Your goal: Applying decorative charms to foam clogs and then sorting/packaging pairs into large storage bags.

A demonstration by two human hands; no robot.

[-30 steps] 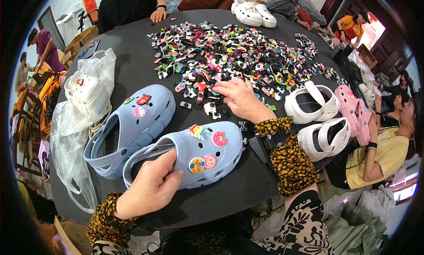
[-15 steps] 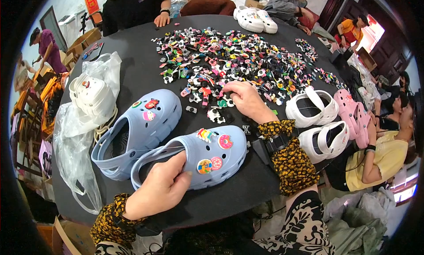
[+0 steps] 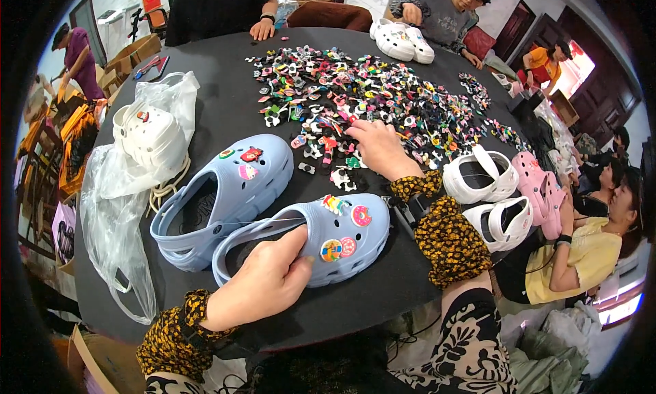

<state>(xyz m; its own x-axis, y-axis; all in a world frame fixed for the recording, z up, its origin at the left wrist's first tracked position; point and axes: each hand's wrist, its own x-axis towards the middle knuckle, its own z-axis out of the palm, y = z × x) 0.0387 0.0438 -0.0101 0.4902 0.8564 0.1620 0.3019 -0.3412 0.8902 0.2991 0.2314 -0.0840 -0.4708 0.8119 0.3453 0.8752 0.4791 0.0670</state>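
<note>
My left hand [image 3: 263,279] grips the nearer light blue clog [image 3: 374,238], fingers inside its opening and thumb by the upper. That clog carries several charms, among them a pink donut charm [image 3: 361,216] and a round yellow-and-blue one [image 3: 331,250]. Just behind lies its mate, another light blue clog [image 3: 273,160], with avocado, red and cupcake charms; a thin clear tie runs between the pair. At the near edge of a big heap of colourful shoe charms [image 3: 383,87], my right hand [image 3: 384,150] has bent fingers among the pieces. Whatever its fingertips hold is hidden.
White clogs [image 3: 147,138] rest on a clear plastic bag [image 3: 113,216] at the left. White strapped clogs [image 3: 502,224] and pink clogs [image 3: 540,186] stand right of my right arm. More white clogs [image 3: 403,42] sit at the far edge. Other people surround the black table [image 3: 328,312].
The view has shifted a little, so most things sit slightly further right. My hands keep nearly the same places. A person across the table has raised a hand near the far white clogs.
</note>
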